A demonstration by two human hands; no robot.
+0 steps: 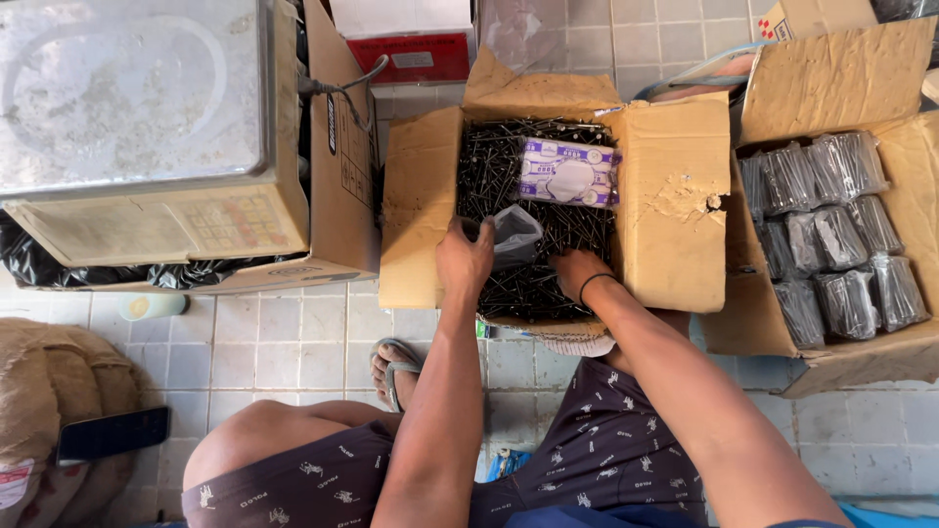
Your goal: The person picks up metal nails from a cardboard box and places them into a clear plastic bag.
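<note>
**Both hands deep in a carton of loose nails**

Seen from above, we sit on a tiled floor (293,342) with an open cardboard box (421,196) of dark loose nails (533,284) in front of our knees. Our left hand (465,256) is closed on the mouth of a thin clear plastic bag (515,235), holding it against the pile. Our right hand (577,272), a black band at the wrist, is sunk among the nails just beside the bag; we cannot tell how its fingers are set. A purple-and-white packet (569,172) lies on the nails at the far side of the box. To the right, a second carton (861,352) holds bagged bundles of nails (831,225). To the left stands a weighing scale (147,127).
</note>
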